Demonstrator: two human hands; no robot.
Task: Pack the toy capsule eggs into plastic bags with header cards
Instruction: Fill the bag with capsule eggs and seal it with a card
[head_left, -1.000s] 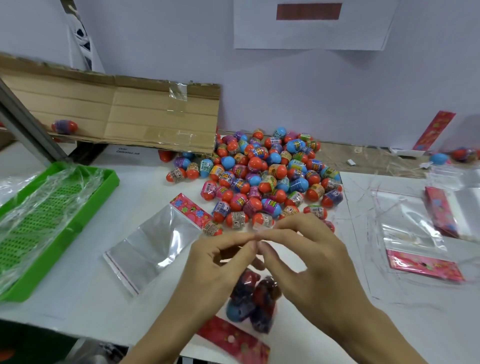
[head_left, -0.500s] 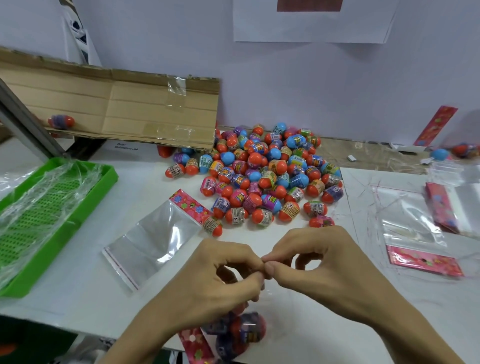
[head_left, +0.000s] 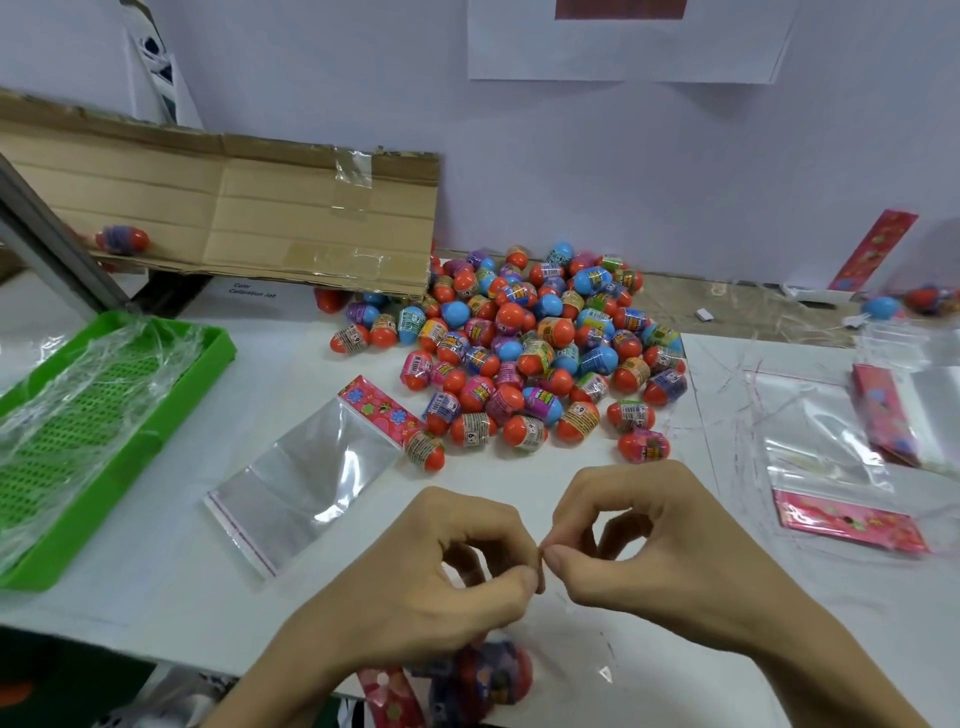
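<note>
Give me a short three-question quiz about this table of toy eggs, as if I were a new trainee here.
1. True or false: both hands pinch the top of the filled clear plastic bag.
2. What lies left of the pile of orange-capped capsule eggs: A green plastic tray, B bucket, C scale?
3. Which object leans against the back wall on the left?

Key: 1 true: left hand, right hand. 2 A. 3 flattened brown cardboard box.

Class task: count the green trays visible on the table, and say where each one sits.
1: the green tray sits at the table's left edge, draped with clear plastic film. More may lie outside the view.
</note>
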